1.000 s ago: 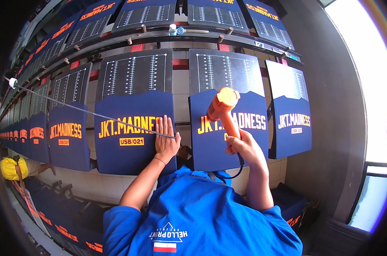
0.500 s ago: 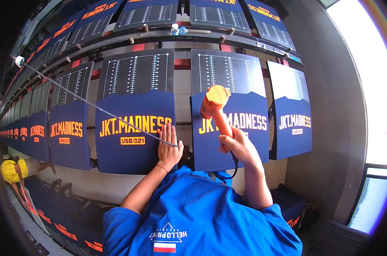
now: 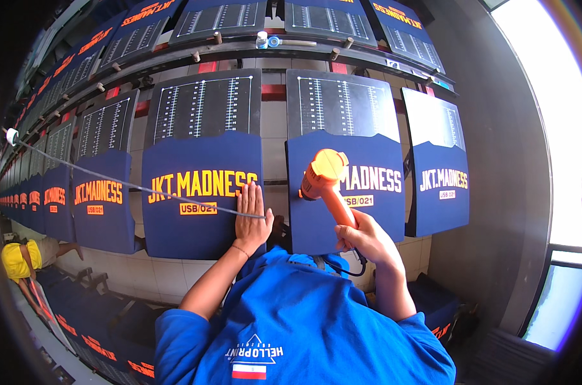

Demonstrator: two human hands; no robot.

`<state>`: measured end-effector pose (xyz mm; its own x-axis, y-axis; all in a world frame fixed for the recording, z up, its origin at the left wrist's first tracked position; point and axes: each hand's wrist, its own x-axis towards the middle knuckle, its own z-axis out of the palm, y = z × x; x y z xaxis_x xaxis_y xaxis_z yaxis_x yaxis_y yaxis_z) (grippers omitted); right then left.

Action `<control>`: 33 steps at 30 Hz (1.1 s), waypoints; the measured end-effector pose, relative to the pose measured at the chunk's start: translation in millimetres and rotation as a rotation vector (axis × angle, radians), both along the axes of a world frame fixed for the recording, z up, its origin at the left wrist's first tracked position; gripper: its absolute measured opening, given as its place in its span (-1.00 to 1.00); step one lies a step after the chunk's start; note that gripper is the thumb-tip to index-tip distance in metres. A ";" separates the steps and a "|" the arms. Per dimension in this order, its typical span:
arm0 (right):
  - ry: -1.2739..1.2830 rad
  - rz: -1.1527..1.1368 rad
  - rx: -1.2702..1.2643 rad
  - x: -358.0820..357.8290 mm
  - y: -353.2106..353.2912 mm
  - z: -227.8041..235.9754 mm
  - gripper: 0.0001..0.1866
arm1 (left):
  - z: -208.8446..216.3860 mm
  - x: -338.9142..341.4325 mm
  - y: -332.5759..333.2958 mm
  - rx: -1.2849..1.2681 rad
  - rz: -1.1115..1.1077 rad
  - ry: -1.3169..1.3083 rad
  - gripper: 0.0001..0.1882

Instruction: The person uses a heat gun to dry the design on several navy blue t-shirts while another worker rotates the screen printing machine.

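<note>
Blower (image 3: 330, 183) nearer person (image 3: 291, 314), cloth (image 3: 388, 151) contact unclear

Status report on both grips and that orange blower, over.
Left grip open, palm down on printed navy fabric. Right grip closed on orange blower, above neighbouring navy fabric. Thin grey rod crosses view, overlapping left grip.

Bottle (image 3: 262, 41) on a dark rail (image 3: 239, 52) — person in yellow (image 3: 15, 260), far left.
</note>
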<state>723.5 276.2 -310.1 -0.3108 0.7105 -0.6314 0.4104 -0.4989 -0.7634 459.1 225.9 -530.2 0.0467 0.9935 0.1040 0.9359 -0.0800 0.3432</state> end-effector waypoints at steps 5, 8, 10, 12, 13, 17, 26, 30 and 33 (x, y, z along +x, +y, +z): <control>0.022 0.027 0.006 -6.5 0.1 -3.5 -0.68 | -2.9 -3.4 29.1 0.054 0.052 0.005 -0.22; 0.022 0.028 0.019 -9.5 -0.5 -4.5 -0.68 | -4.8 -3.4 34.3 0.075 0.096 0.031 -0.24; 0.005 0.046 0.007 -7.2 -2.2 -4.0 -0.69 | -5.1 -3.0 30.7 0.057 0.102 0.021 -0.23; -0.008 0.061 0.001 -6.3 -2.5 -2.0 -0.69 | -4.8 -2.1 25.3 0.039 0.107 0.014 -0.23; -0.011 0.066 0.001 -7.1 -1.7 0.0 -0.69 | -5.1 -2.0 21.5 0.030 0.110 0.012 -0.22; -0.010 0.076 0.046 -9.8 9.5 -5.1 -0.69 | -5.8 1.0 6.4 0.022 0.107 0.011 -0.20; 0.016 0.045 0.115 -2.9 42.6 -17.8 -0.71 | -4.2 21.6 -28.4 0.001 0.177 0.003 -0.18; 0.044 0.093 0.089 12.1 41.4 -20.0 -0.70 | -1.6 29.3 -38.9 0.002 0.193 -0.008 -0.19; 0.073 0.136 0.056 27.6 36.1 -18.2 -0.72 | -1.6 33.7 -44.9 0.007 0.174 0.017 -0.21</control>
<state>751.1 312.3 -328.3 -0.4503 0.6919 -0.5644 0.4137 -0.3984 -0.8186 492.9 181.0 -531.8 -0.1243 0.9859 0.1121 0.9415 0.0815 0.3270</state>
